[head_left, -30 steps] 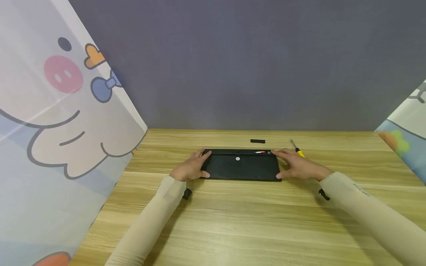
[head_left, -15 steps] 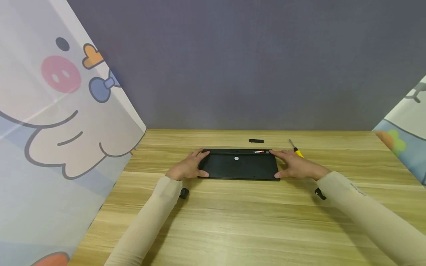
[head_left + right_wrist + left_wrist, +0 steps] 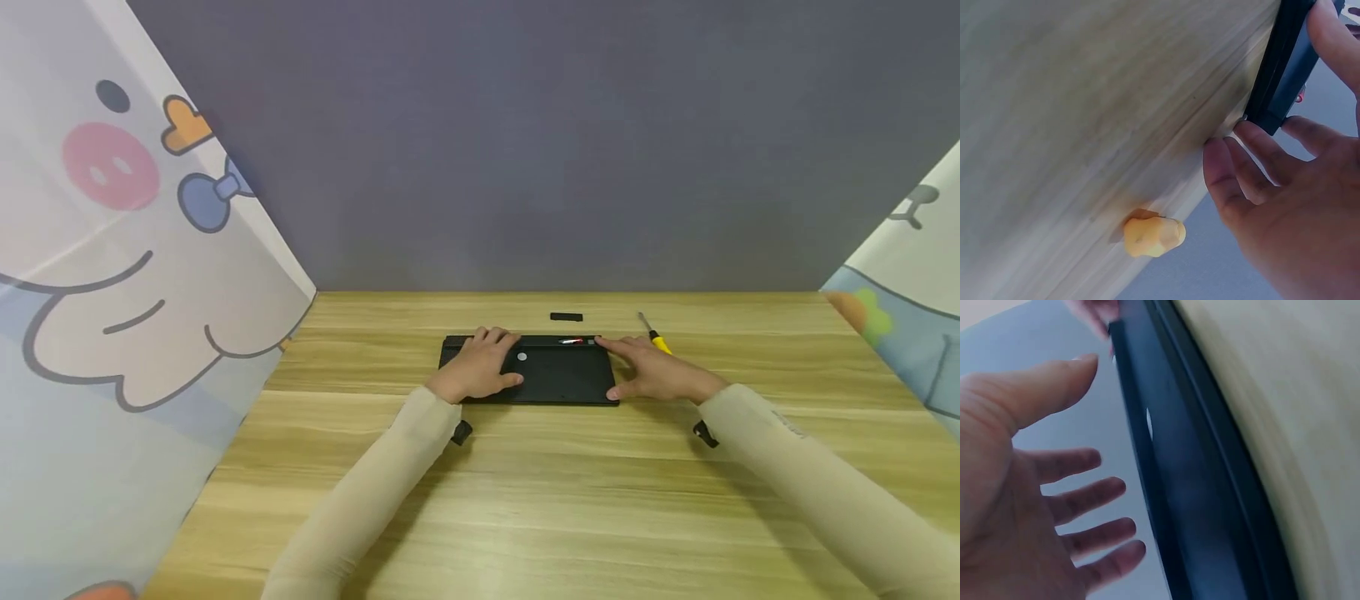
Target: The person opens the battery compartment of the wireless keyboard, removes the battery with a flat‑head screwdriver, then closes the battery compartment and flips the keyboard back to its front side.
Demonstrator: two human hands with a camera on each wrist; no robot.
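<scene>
One black panel, flat on wood-grain table, centre of frame; round white spot on upper face, red-and-white piece near far edge. Left hand over panel's left half, fingers loosely spread; left-wrist view shows gap between fingertips and panel. Right hand holds panel's right end, thumb at near corner, index finger at far corner. Hands apart. Small black strip above panel in frame; screwdriver, yellow-handled, just beside right hand. Grey partition across top of frame.
</scene>
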